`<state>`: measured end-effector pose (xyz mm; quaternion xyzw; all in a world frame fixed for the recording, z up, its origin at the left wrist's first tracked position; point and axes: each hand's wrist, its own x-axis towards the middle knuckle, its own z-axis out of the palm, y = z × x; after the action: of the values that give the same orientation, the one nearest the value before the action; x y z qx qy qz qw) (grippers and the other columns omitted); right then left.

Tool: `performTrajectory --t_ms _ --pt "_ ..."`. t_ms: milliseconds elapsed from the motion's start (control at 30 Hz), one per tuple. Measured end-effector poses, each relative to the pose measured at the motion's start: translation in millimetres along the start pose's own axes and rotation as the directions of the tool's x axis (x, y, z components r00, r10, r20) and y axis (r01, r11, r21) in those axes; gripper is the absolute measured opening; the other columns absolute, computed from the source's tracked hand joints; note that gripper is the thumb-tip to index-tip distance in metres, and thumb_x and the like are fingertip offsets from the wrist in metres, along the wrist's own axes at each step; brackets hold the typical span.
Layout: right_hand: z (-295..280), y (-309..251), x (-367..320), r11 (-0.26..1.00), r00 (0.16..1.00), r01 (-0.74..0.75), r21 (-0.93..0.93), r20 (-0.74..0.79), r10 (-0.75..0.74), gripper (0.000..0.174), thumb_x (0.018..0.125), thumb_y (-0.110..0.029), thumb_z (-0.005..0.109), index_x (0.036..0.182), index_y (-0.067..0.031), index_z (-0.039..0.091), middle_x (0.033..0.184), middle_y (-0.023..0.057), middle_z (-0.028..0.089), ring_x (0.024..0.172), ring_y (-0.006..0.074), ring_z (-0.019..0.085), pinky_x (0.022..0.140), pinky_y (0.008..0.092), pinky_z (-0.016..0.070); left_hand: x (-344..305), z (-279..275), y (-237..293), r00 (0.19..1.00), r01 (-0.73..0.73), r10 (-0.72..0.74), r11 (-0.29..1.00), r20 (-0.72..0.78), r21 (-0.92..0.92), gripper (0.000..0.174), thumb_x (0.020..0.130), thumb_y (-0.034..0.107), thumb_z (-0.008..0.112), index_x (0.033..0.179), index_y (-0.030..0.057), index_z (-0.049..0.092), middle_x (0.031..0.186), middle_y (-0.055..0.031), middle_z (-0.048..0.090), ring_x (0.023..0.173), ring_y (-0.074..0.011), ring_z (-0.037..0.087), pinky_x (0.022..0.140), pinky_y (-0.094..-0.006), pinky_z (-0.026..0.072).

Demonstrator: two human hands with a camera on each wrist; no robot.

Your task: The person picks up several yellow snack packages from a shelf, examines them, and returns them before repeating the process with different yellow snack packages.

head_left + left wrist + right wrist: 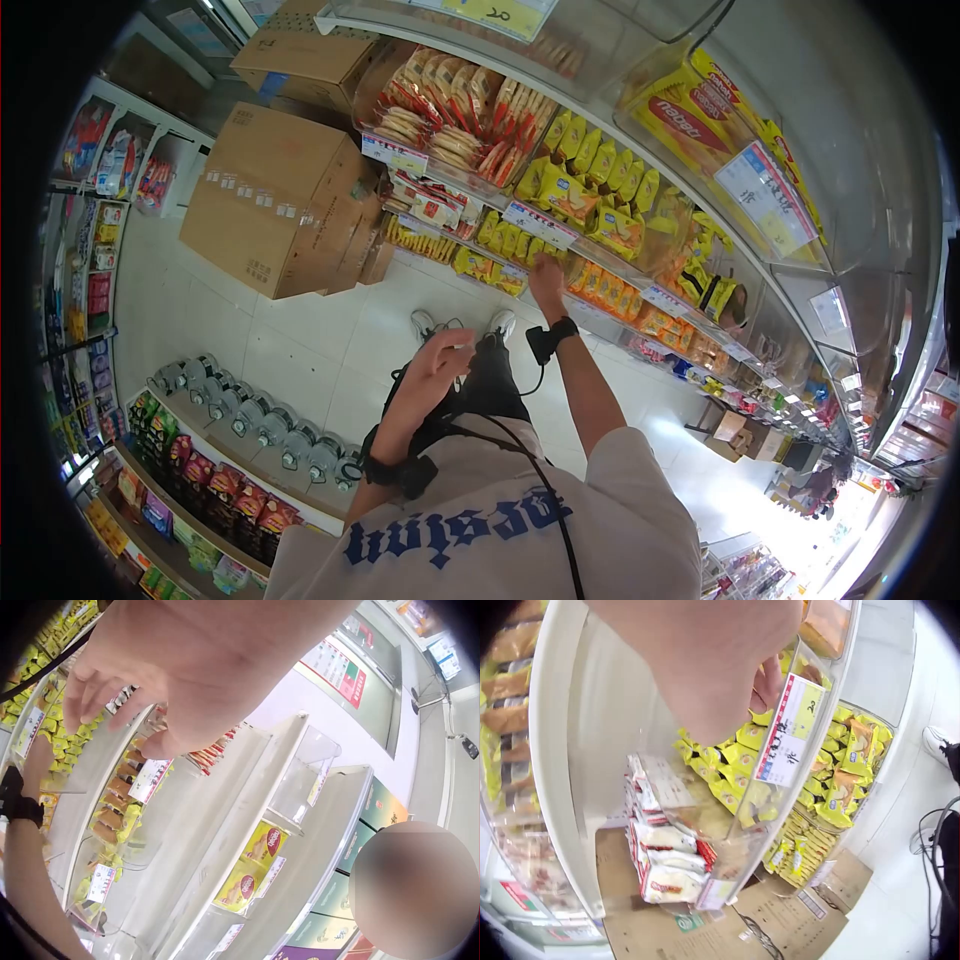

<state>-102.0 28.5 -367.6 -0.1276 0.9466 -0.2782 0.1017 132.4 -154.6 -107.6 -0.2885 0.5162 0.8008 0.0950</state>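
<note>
My right hand reaches into a clear-fronted shelf bin of small yellow snack packets. In the right wrist view its bent fingers dip among the packets just behind a price tag; the fingertips are hidden there, and I cannot tell whether they grip a packet. My left hand hovers in front of my body, its fingers loosely bent with nothing in them. The left wrist view shows the same hand in front of the shelves, holding nothing.
Large cardboard boxes stand left of the shelf. Red-and-white packets fill the neighbouring bin, and more yellow packets lie in a lower one. Behind on the left is another shelf with snack bags. Cables hang across my shirt.
</note>
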Motion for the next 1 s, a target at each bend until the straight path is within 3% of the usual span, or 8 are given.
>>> performTrajectory --t_ms 233,333,433,533,633,733,833,1000 --pt "25 -13 -3 0.992 0.952 0.101 -0.074 0.297 -0.075 0.045 0.093 -0.03 0.058 0.129 -0.0039 0.063 0.118 0.0241 0.068 0.109 0.0414 0.064 0.099 0.0493 0.0495 3 6 1 1.0 0.012 -0.012 1.0 0.011 0.008 0.038 0.101 0.022 0.061 0.132 -0.0004 0.057 0.124 -0.0089 0.061 0.107 -0.0169 0.062 0.09 -0.0313 0.0525" --pt "40 -13 7 0.99 0.963 0.072 -0.124 0.266 -0.036 0.046 0.092 -0.033 0.059 0.127 -0.0037 0.063 0.105 0.0238 0.071 0.098 0.0408 0.068 0.09 0.0471 0.0539 2 6 -4 0.999 0.007 -0.008 0.999 0.031 0.041 0.04 0.103 0.027 0.058 0.133 0.001 0.056 0.129 -0.0105 0.061 0.116 -0.0211 0.061 0.094 -0.0339 0.0518" --pt "36 -13 25 0.95 0.883 -0.274 0.153 0.431 0.185 0.043 0.093 -0.028 0.06 0.127 -0.0021 0.061 0.104 0.0241 0.071 0.093 0.0405 0.07 0.086 0.0466 0.0552 2 6 -3 0.999 0.013 -0.015 0.998 0.043 0.066 0.042 0.104 0.03 0.056 0.134 0.0011 0.056 0.132 -0.0117 0.061 0.121 -0.0233 0.061 0.095 -0.0352 0.0517" --pt "22 -6 25 0.896 0.904 -0.278 0.347 0.409 0.122 0.038 0.091 -0.02 0.06 0.125 -0.001 0.061 0.102 0.0246 0.071 0.089 0.0402 0.07 0.081 0.0468 0.0558 3 6 -1 0.999 0.007 -0.01 0.997 0.038 0.081 0.042 0.105 0.031 0.056 0.135 0.0007 0.056 0.134 -0.0123 0.06 0.121 -0.0235 0.061 0.095 -0.0351 0.0521" --pt "28 -1 38 1.0 0.985 0.003 -0.03 0.17 0.002 0.04 0.09 -0.012 0.058 0.128 -0.0013 0.059 0.102 0.0238 0.071 0.087 0.0415 0.07 0.078 0.0473 0.0572 4 5 -6 0.999 0.011 -0.014 0.996 0.036 0.085 0.043 0.105 0.031 0.056 0.135 0.0006 0.055 0.134 -0.0128 0.06 0.121 -0.0238 0.061 0.095 -0.0352 0.0523" --pt "3 -27 41 0.993 0.94 -0.012 -0.117 0.336 0.051 0.047 0.088 -0.01 0.055 0.134 -0.0006 0.056 0.117 0.0277 0.067 0.104 0.0446 0.066 0.091 0.0485 0.0549 5 6 -8 1.0 0.022 -0.023 0.999 0.012 0.047 0.04 0.102 0.025 0.06 0.133 -0.0003 0.056 0.127 -0.0106 0.062 0.112 -0.02 0.062 0.092 -0.033 0.0527" --pt "21 -23 37 0.99 0.965 0.141 -0.018 0.227 -0.133 0.051 0.086 -0.008 0.054 0.136 0.0019 0.053 0.133 0.031 0.057 0.122 0.0484 0.054 0.103 0.0501 0.0476 4 8 -4 0.999 0.046 -0.046 0.998 0.002 0.032 0.039 0.1 0.021 0.063 0.132 -0.0009 0.057 0.124 -0.0096 0.063 0.108 -0.0183 0.063 0.09 -0.032 0.053" --pt "18 -34 40 0.993 0.941 -0.052 0.106 0.339 0.013 0.057 0.083 -0.007 0.055 0.139 0.0033 0.05 0.141 0.0316 0.05 0.13 0.0491 0.045 0.109 0.0506 0.0413 1 7 -3 1.0 0.02 -0.02 0.999 -0.003 0.051 0.04 0.102 0.024 0.061 0.133 -0.0005 0.056 0.128 -0.011 0.062 0.111 -0.02 0.063 0.091 -0.033 0.0527"
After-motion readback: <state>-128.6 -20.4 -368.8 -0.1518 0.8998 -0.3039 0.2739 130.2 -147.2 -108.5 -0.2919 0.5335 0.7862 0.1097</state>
